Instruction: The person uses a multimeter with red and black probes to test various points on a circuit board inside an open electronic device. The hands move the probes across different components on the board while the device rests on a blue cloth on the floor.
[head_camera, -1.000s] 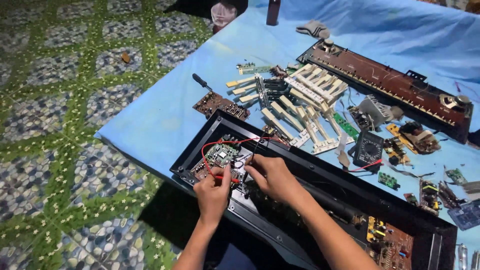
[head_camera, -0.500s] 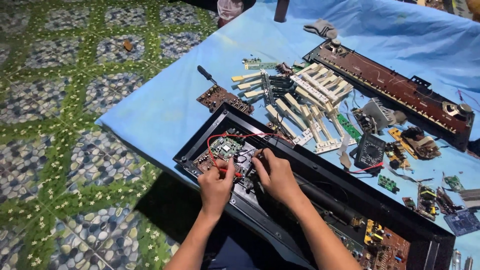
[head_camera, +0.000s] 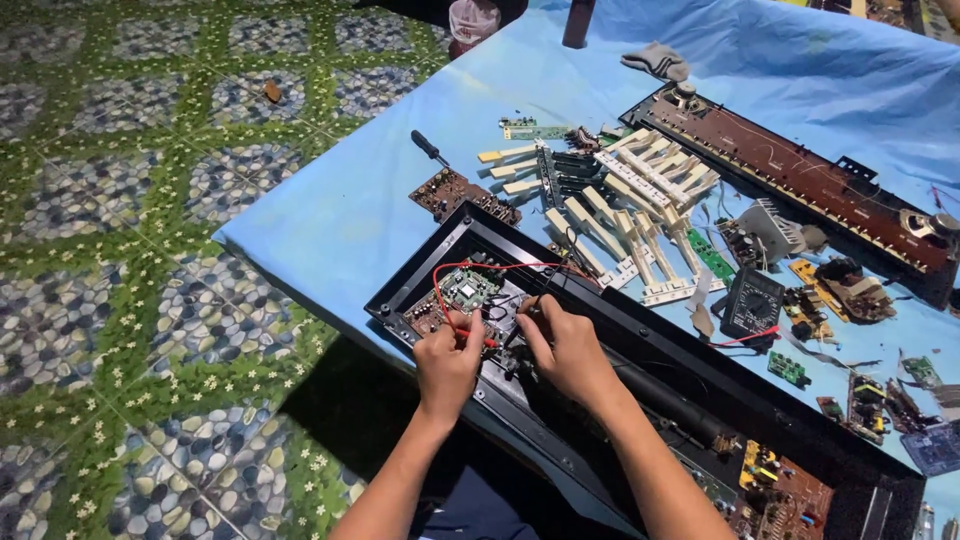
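An opened long black instrument case (head_camera: 420, 270) lies on a blue cloth (head_camera: 340, 210). Small circuit boards, one of them green (head_camera: 468, 288), sit in its near-left end. My left hand (head_camera: 448, 365) pinches a red probe tip, and a red wire (head_camera: 437, 290) loops from it over the boards. My right hand (head_camera: 565, 345) is close beside it on the same boards, fingers closed on a thin black probe. The tips themselves are partly hidden by my fingers.
A black multimeter (head_camera: 752, 300) lies right of the case. Beyond it are loose white keys (head_camera: 640, 200), a long brown board (head_camera: 800, 180), a small brown board (head_camera: 455, 192), a screwdriver (head_camera: 432, 150) and several small parts. A patterned tile floor (head_camera: 130, 250) lies left of the cloth.
Both hands stay on the boards in the case's left end, shifting only slightly. The view has drifted a little.
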